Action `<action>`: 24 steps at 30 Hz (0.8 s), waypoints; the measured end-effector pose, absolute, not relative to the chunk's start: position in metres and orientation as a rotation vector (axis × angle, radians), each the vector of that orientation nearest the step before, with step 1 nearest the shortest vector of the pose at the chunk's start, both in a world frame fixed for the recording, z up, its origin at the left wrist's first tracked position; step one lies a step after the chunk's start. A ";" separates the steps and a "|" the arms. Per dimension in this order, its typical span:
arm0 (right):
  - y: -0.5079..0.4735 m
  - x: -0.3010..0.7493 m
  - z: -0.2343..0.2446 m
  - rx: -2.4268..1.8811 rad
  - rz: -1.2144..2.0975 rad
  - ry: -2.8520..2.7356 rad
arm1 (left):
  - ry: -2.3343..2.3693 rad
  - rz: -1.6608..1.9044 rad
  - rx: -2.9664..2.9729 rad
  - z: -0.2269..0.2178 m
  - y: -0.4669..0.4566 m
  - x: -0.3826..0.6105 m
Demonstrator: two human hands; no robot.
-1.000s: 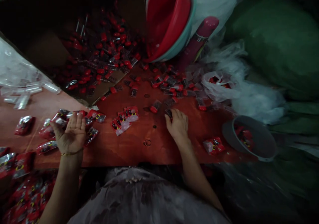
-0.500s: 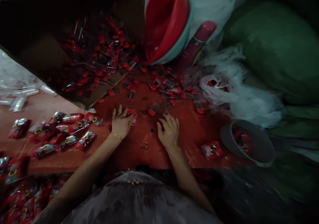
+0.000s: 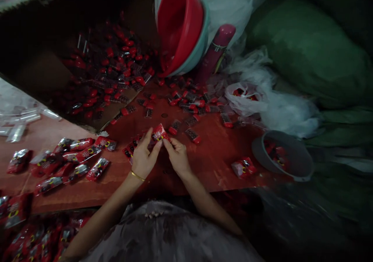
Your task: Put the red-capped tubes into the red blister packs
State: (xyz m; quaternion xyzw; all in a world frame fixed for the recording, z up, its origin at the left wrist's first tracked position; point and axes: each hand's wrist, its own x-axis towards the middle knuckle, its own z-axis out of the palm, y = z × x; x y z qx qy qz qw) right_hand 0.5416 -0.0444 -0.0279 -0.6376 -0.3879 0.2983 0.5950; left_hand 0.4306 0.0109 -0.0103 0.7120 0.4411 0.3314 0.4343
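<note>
Red packet (image 3: 159, 131) is up off the surface (image 3: 215, 149), caught between both hands at the middle, just out from the person's chest. The left hand (image 3: 143, 158) takes it from the left, thumb and forefinger closed on its lower part, the other fingers fanned loosely upward; a thin gold bangle (image 3: 136, 175) rings that wrist. The right hand (image 3: 178, 158) meets it from the right, fingertips pressed together on the packet's near edge. Each grip is a tight pinch on the same packet, the fingertips of the two hands close enough that I cannot tell whether they touch.

The surface's front edge runs just below both wrists. Bare wood lies open to the right of the right hand, as far as a lone packet (image 3: 244, 167) and a grey bowl (image 3: 282, 155) near the right edge. A short row of packets (image 3: 129, 150) lies beneath the left hand, and a heap of sealed packets (image 3: 72, 157) spreads well to the left. Beyond the fingertips, loose red-capped pieces (image 3: 189, 99) are scattered, up to a tilted red basin (image 3: 177, 25).
</note>
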 end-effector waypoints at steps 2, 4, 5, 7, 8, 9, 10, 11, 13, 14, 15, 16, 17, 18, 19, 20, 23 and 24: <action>-0.047 0.542 -0.031 -1.513 0.596 -0.925 | 1.051 0.761 1.431 -0.011 0.006 0.432; -0.051 0.543 -0.035 -1.546 0.499 -0.989 | 0.993 0.672 1.091 -0.011 0.003 0.436; -0.054 0.543 -0.037 -1.565 0.457 -1.016 | 0.969 0.652 0.950 -0.011 0.001 0.438; -0.058 0.543 -0.040 -1.599 0.390 -1.043 | 0.960 0.671 0.752 -0.010 -0.002 0.443; -0.060 0.543 -0.041 -1.614 0.365 -1.051 | 0.968 0.688 0.694 -0.010 -0.003 0.444; -0.061 0.543 -0.042 -1.626 0.343 -1.064 | 0.978 0.693 0.654 -0.010 -0.003 0.446; -0.062 0.543 -0.042 -1.634 0.318 -1.086 | 0.988 0.681 0.624 -0.009 -0.004 0.446; -0.062 0.543 -0.042 -1.641 0.285 -1.119 | 0.995 0.658 0.600 -0.009 -0.004 0.447; -0.063 0.543 -0.041 -1.648 0.212 -1.197 | 0.998 0.619 0.572 -0.008 -0.002 0.447; -0.063 0.544 -0.041 -1.652 0.180 -1.231 | 1.000 0.614 0.569 -0.008 -0.001 0.447; -0.063 0.545 -0.040 -1.655 0.159 -1.261 | 1.005 0.618 0.571 -0.008 0.000 0.447; -0.063 0.547 -0.039 -1.655 0.152 -1.293 | 1.015 0.632 0.576 -0.007 0.001 0.448; -0.063 0.551 -0.038 -1.652 0.157 -1.334 | 1.028 0.649 0.580 -0.007 0.003 0.448; -0.062 0.558 -0.037 -1.650 0.160 -1.384 | 1.038 0.662 0.582 -0.007 0.005 0.448; -0.062 0.567 -0.035 -1.657 0.149 -1.437 | 1.045 0.664 0.581 -0.006 0.007 0.449; -0.062 0.579 -0.034 -1.681 0.123 -1.489 | 1.051 0.660 0.582 -0.006 0.008 0.449; -0.064 0.625 -0.034 -1.932 -0.047 -1.547 | 1.055 0.650 0.575 -0.006 0.012 0.449; -0.067 0.640 -0.036 -2.047 -0.060 -1.573 | 1.052 0.647 0.566 -0.007 0.012 0.449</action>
